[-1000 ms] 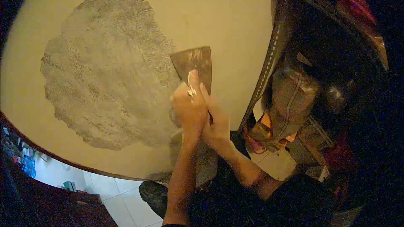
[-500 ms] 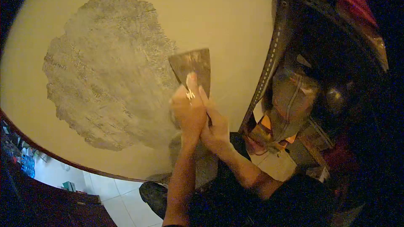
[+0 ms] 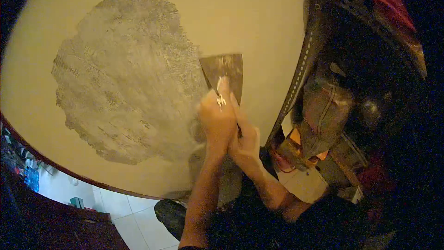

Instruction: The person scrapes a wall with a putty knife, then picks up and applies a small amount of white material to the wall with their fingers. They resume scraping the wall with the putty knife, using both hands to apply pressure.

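Observation:
A wide putty knife [image 3: 230, 66] with a worn, stained metal blade points upward against the yellowish wall [image 3: 259, 23]. Its blade is just right of a large rough grey patch [image 3: 125, 74] with ragged edges. My left hand [image 3: 216, 122] is closed around the handle, its thumb stretched up onto the blade. White paste is smeared by that thumb. Close against it on the right, my right hand [image 3: 246, 146] is also closed at the handle, its fingers reaching up beside the blade. The handle itself is mostly hidden by both hands.
Dark hanging bags and cloth [image 3: 326, 111] crowd the right side, by a strip with white stitching [image 3: 305, 60]. White floor tiles [image 3: 129, 206] show below the wall's lower edge. A dark shoe [image 3: 170, 215] stands there, with a blue object [image 3: 32, 179] farther left.
Both hands and the putty knife have shifted a little to the right, away from the grey patch. The whole view has also moved slightly. The grip looks the same.

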`<state>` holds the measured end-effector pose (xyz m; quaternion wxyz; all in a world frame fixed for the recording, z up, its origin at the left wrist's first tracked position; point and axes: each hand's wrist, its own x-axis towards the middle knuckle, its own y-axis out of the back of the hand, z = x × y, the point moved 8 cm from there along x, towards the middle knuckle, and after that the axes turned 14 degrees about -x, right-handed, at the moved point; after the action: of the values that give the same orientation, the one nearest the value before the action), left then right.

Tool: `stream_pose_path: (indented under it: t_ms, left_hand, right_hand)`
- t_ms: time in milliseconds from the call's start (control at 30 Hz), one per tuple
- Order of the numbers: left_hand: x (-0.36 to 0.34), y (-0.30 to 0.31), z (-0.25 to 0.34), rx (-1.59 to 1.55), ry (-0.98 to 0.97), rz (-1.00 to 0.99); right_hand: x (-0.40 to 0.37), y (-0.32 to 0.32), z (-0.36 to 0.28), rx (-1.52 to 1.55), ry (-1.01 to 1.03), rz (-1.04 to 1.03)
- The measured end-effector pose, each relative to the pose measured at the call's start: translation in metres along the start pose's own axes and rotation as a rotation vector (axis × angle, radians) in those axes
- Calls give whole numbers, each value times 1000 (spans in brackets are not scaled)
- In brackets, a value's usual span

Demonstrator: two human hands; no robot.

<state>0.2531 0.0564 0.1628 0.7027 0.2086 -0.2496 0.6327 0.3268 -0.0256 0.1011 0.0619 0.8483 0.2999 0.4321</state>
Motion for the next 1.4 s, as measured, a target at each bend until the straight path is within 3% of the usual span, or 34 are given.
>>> stream_pose_path:
  t_ms: [67, 133, 200, 267, 300, 433, 500, 600, 667, 733, 800, 833, 900, 967, 1033, 1100, 1167, 1267, 1333, 1400]
  left_hand:
    - [-15, -4, -18, 52, 169, -60]
    - [-16, -9, -32, -32, 216, -46]
    - [-22, -11, -38, -115, 283, -36]
    - [-16, -8, -28, 109, 173, -36]
    - [-16, -7, -33, 112, 174, -33]
    - [-22, -11, -38, -15, 258, -38]
    - [-25, -11, -35, -86, 270, -16]
    - [-25, -8, -36, 31, 239, -7]
    - [-10, -11, -15, 204, 68, -44]
    - [9, -16, -17, 44, 54, -49]
    - [12, -20, -19, -114, 37, -51]
    - [9, -20, -19, -111, 18, -37]
    - [-1, -16, -21, -105, -20, -17]
    - [-20, -12, -42, 187, 153, -57]
    - [-23, -10, -39, 159, 192, -54]
    - [-26, -11, -39, 131, 253, -66]
    - [-6, -13, -19, -39, 37, -23]
    - [14, -10, 24, -174, 39, -51]
    - [11, -12, 9, -193, 86, -37]
    - [3, -12, -10, -208, 118, -28]
  right_hand:
    - [-12, -1, 5, 11, 3, 27]
    - [-12, 4, 5, 10, 0, 47]
    - [-16, 0, 15, -28, -202, -144]
    - [-16, -6, 24, -40, -119, -84]
    - [-15, -5, 21, -54, -38, -25]
    - [-22, -12, 26, 63, -66, -34]
    - [-32, -14, 26, -184, 45, 71]
    - [-24, -8, 21, 3, 33, 30]
    - [-12, -5, 16, -14, 51, 53]
    - [8, 6, 1, -41, 66, 73]
    - [21, -8, 7, 36, -359, -277]
    - [18, -10, 11, 39, -353, -274]
    - [5, 2, 7, -13, -9, 53]
    - [-21, -5, 20, -25, 18, 36]
    - [-25, -6, 21, -53, 34, 12]
    - [-17, -4, 20, -26, -85, -57]
    - [6, 3, 5, -27, -68, -31]
    - [29, 7, -6, -18, -82, -65]
    - [29, 3, -4, -7, -113, -116]
    - [15, 7, -4, -49, 19, -9]
